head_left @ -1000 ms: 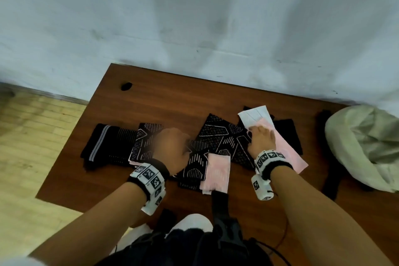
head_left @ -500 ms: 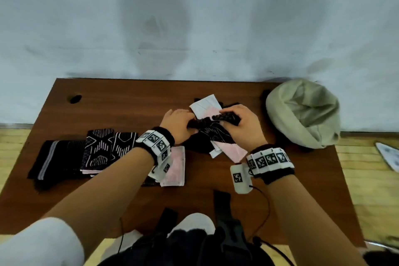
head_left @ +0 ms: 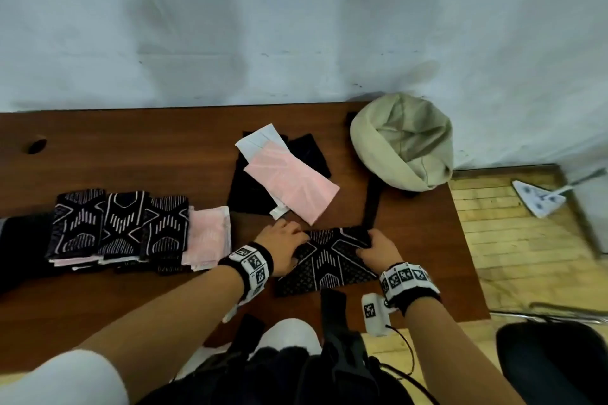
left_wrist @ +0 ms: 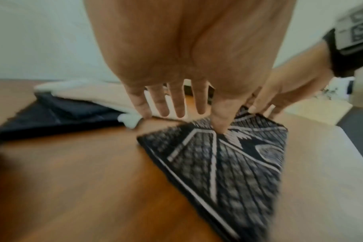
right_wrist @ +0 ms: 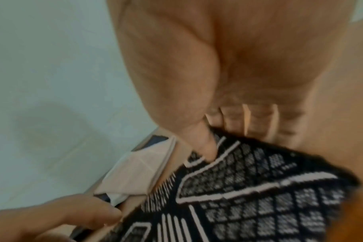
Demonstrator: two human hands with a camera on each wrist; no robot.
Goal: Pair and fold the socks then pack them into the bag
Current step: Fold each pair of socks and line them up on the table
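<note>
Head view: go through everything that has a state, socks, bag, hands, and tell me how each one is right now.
Patterned sock: flat on the table, held by both hands.
Left hand: fingers straight, pressing the sock.
Right hand: pinching the sock's far edge.
Folded socks: in a row at left.
Pink sock: unfolded, lying across a black sock.
Bag: open; no socks visible inside.

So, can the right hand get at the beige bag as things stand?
Probably yes, once free. The right hand now pinches the patterned sock, which the left hand presses flat. The beige bag lies open beyond it on the same side, with only its dark strap between.
</note>
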